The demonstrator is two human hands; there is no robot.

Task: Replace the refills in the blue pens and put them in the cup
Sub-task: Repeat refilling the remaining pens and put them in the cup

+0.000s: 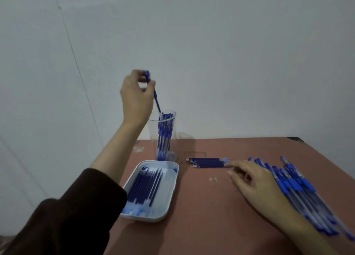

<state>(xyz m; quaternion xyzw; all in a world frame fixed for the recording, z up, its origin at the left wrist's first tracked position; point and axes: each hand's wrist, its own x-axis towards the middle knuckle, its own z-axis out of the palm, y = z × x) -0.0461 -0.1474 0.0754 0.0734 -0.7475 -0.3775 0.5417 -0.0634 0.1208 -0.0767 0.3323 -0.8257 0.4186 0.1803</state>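
My left hand (pixel 135 97) is raised above the clear plastic cup (pixel 153 132) and pinches a blue pen (pixel 156 95) near its cap, tip down at the cup's mouth. Several blue pens (pixel 164 135) stand inside the cup. My right hand (pixel 255 183) hovers low over the table with fingers spread, fingertips close to a small row of blue refills (pixel 206 162). A pile of blue capped pens (pixel 303 193) lies to the right, partly under my right wrist. A white tray (pixel 169 201) at the front left holds several blue refills (pixel 146 187).
The reddish-brown table (pixel 201 226) stands against a pale wall (pixel 211 62); its left edge runs beside the tray and its far right corner is in view. A few small scraps (pixel 213 179) lie near the middle of the table.
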